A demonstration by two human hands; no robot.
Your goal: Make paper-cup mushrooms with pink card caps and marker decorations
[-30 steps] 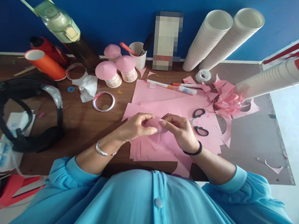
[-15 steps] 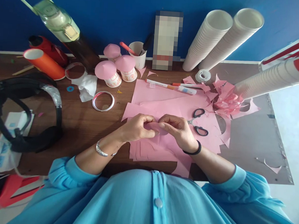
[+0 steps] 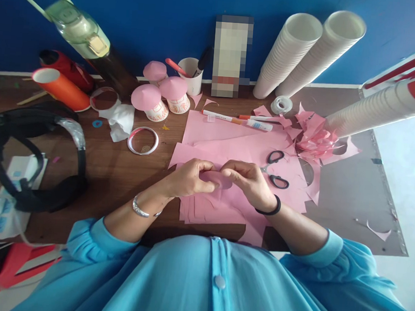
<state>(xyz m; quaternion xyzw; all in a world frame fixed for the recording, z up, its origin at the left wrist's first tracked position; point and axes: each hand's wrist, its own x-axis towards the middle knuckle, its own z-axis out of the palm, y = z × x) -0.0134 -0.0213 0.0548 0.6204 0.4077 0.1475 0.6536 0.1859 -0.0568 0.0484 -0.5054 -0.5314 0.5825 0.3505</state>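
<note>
Between both my hands is a small rounded piece of pink paper (image 3: pixel 223 180), partly covered by the fingers. My left hand (image 3: pixel 193 177) is closed on its left side, thumb in front and fingers behind. My right hand (image 3: pixel 246 178) pinches its upper right edge. Underneath lie several pink paper sheets (image 3: pixel 223 135), overlapping on the brown table. Scissors with black handles (image 3: pixel 278 181) rest on the sheets just right of my right hand, their blades mostly hidden.
Three cups with pink cone tops (image 3: pixel 174 89) stand at the back, near a pen cup (image 3: pixel 194 81). Tall stacks of paper cups (image 3: pixel 289 57) are at back right, beside pink scraps (image 3: pixel 317 142). A tape roll (image 3: pixel 143 140), black headband (image 3: pixel 83 151) and bottle (image 3: pixel 83 30) lie left.
My right thumb and fingers have shifted slightly along the paper's upper edge, and more of the pink piece shows. My left hand stays nearly still.
</note>
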